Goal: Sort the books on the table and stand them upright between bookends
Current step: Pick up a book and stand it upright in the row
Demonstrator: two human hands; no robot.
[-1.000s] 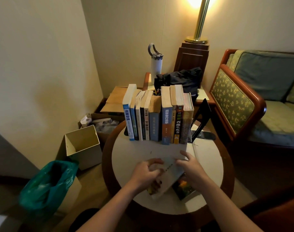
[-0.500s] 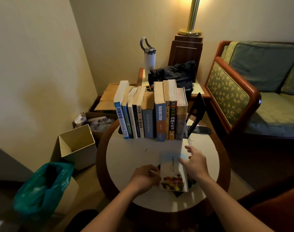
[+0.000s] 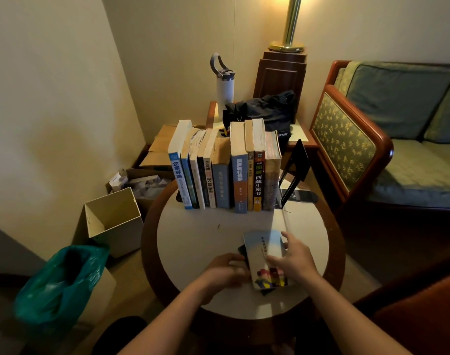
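Observation:
A pale blue book (image 3: 263, 252) with a colourful picture at its near end lies cover up on the round table (image 3: 193, 242). It rests on a dark book (image 3: 242, 250) that shows only at the edges. My right hand (image 3: 294, 261) grips its right side, thumb across the cover. My left hand (image 3: 225, 272), blurred, has curled fingers at its left edge. Further back, a row of upright books (image 3: 226, 172) stands between a black bookend (image 3: 295, 166) on the right and a barely visible one (image 3: 178, 196) on the left.
A side table behind holds a white bottle (image 3: 225, 85) and a dark bag (image 3: 265, 111). A sofa (image 3: 388, 139) stands to the right. On the floor to the left are an open beige bin (image 3: 111, 216), cardboard boxes (image 3: 152, 160) and a green bag (image 3: 60, 280).
The pale blue book has turned from a slant to lying lengthwise, cover up, and shifted slightly right. Both hands moved with it; my right hand now lies over its right side.

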